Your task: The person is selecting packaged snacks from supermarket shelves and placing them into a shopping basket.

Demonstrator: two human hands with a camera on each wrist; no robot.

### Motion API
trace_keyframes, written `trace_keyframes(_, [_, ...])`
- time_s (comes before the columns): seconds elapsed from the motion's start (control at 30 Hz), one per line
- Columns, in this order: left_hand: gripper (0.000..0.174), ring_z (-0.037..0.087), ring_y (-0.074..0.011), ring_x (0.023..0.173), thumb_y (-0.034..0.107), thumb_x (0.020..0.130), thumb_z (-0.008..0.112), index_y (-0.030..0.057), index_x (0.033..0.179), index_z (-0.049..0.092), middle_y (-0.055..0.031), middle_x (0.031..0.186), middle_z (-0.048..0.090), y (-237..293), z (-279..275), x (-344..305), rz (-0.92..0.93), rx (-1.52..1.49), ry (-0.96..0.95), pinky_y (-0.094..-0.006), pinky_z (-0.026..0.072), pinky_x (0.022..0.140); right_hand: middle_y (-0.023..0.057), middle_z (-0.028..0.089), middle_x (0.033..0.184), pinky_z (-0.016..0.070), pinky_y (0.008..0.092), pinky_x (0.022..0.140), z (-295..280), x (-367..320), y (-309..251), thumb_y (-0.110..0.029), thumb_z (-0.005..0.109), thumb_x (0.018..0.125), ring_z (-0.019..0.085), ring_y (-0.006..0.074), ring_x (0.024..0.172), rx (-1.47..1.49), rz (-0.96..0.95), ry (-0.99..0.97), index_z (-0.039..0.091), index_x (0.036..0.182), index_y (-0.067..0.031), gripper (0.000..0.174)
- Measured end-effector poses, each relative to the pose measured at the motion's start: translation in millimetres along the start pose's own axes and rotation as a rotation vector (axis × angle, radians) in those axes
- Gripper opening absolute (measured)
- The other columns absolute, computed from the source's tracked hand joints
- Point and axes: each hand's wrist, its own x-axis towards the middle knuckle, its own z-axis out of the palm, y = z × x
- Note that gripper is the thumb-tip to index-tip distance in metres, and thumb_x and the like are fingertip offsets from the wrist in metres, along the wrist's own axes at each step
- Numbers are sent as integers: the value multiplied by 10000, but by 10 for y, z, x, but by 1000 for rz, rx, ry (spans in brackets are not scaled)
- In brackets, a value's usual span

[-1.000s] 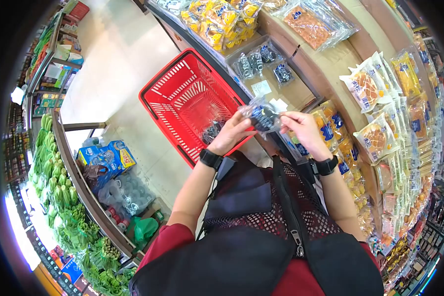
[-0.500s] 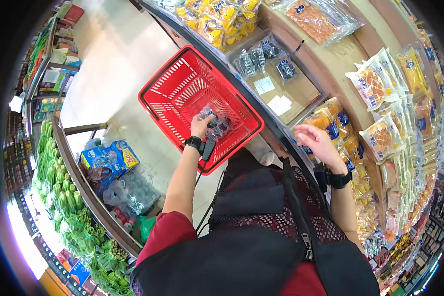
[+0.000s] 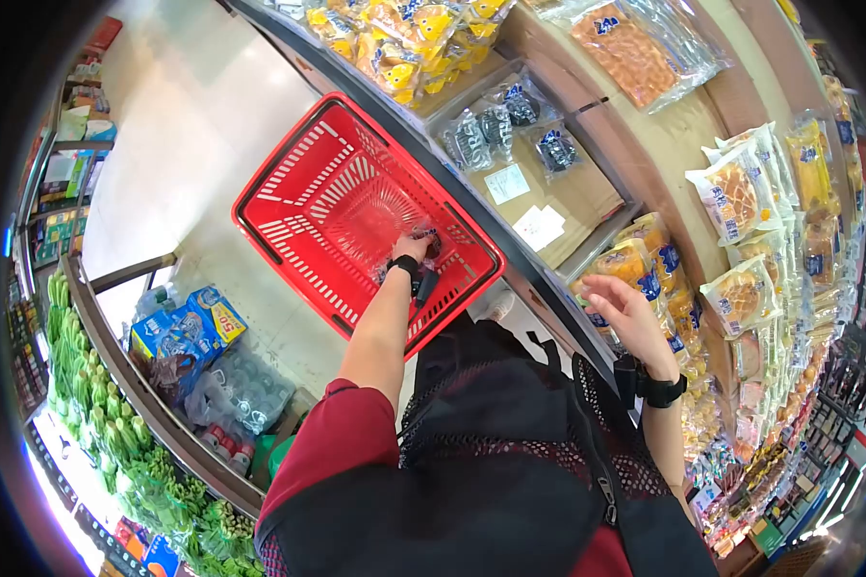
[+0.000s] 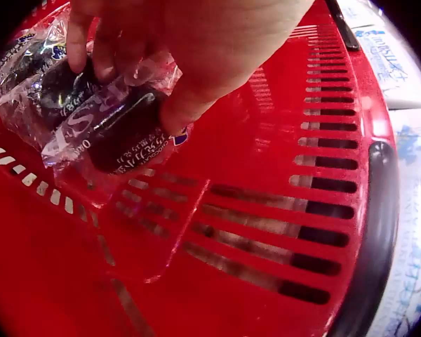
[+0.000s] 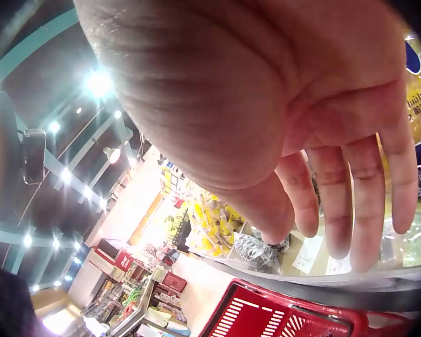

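Down inside the red shopping basket (image 3: 289, 252), my left hand (image 3: 413, 247) grips a packaged chocolate bread (image 4: 130, 133), dark and in a clear printed wrapper. In the left wrist view the thumb lies on its near side and the fingertips on its far side. More dark wrapped breads (image 4: 38, 84) lie against it, under the fingers. My right hand (image 3: 627, 315) hangs with relaxed fingers over the shelf edge, near yellow-and-blue bread packs (image 3: 621, 262), holding nothing. Left of those packs, a shallow shelf tray (image 3: 587, 216) holds several dark wrapped breads (image 3: 522, 104).
Yellow snack packs (image 3: 394, 48) fill the shelf beyond the tray. Waffle-patterned cakes (image 3: 731, 197) in clear bags stand at the right. White paper slips (image 3: 539, 227) lie in the tray. Leafy greens (image 3: 106, 404) and a blue carton (image 3: 188, 327) line the left side.
My left hand carried the packaged chocolate bread from beside the right hand down into the basket. The right hand let go of the package and drew back toward the shelf edge.
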Motion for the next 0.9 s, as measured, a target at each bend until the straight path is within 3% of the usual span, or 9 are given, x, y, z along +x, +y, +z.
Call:
trace_keyframes(0.13, [513, 583, -311, 976, 291, 667, 737, 70, 1102, 576, -190, 1000, 620, -162, 139, 172, 97, 134, 218, -365, 455, 860, 63, 611, 990, 468, 244, 787, -12, 37, -129, -99, 508, 902, 586, 114, 897, -58, 14, 9, 522, 1136, 12, 260])
trace_keyframes(0.23, [685, 468, -390, 1099, 262, 696, 680, 30, 1267, 382, -266, 1129, 506, -235, 116, 163, 81, 100, 210, -388, 386, 950, 72, 628, 907, 473, 241, 715, -10, 198, -200, -113, 549, 876, 586, 102, 785, -119, -93, 53, 545, 1107, -18, 249])
trace_keyframes(0.3, [659, 473, -386, 1092, 251, 706, 669, 32, 1264, 395, -292, 1180, 448, -205, 40, 71, 91, 83, 221, -383, 389, 951, 81, 630, 910, 480, 251, 702, -64, 396, -210, -130, 569, 861, 598, 115, 759, -63, -128, 43, 535, 1126, -29, 286])
trace_keyframes(0.43, [500, 554, -292, 1015, 252, 733, 690, 27, 1154, 540, -216, 1082, 571, -255, -145, -99, 187, -20, 253, -342, 445, 860, 184, 555, 1129, 466, 347, 822, -211, 1046, -152, -235, 600, 829, 574, 259, 985, -320, -323, 289, 460, 1208, -16, 460])
trace_keyframes(0.5, [433, 576, -218, 963, 214, 786, 647, 16, 1156, 537, -150, 1068, 600, -247, -289, -346, 244, -260, 152, -317, 471, 779, 250, 487, 1189, 414, 399, 909, -240, 1363, -217, -281, 612, 808, 500, 355, 1082, -450, -229, 377, 433, 1217, 16, 536])
trace_keyframes(0.7, [362, 549, -142, 909, 223, 854, 577, 62, 1174, 526, -38, 1022, 588, -345, -613, -1063, 160, -546, -28, -292, 457, 730, 309, 446, 1197, 368, 422, 953, -201, 2009, -163, -309, 625, 790, 438, 417, 1127, -589, 8, 391, 455, 1148, 54, 538])
trace_keyframes(0.73, [344, 537, -133, 907, 214, 868, 559, 64, 1176, 524, -32, 1019, 581, -322, -647, -1232, 163, -622, -25, -282, 451, 747, 277, 534, 1097, 452, 399, 849, -192, 2071, -90, -262, 662, 768, 558, 361, 1000, -626, -115, 472, 481, 1103, 53, 494])
trace_keyframes(0.87, [344, 533, -125, 906, 212, 872, 550, 53, 1176, 521, -30, 1018, 583, -389, -707, -1523, 148, -631, -27, -273, 446, 768, 118, 636, 719, 506, 289, 552, -281, 2188, 69, -99, 705, 718, 629, 171, 570, -154, -64, 372, 578, 926, 49, 286])
trace_keyframes(0.9, [344, 533, -125, 906, 212, 872, 550, 53, 1176, 521, -30, 1018, 583, -396, -703, -1551, 152, -633, -20, -273, 446, 768, 118, 636, 719, 506, 289, 552, -318, 2166, 77, -99, 705, 718, 629, 171, 570, -152, -72, 369, 578, 926, 49, 286])
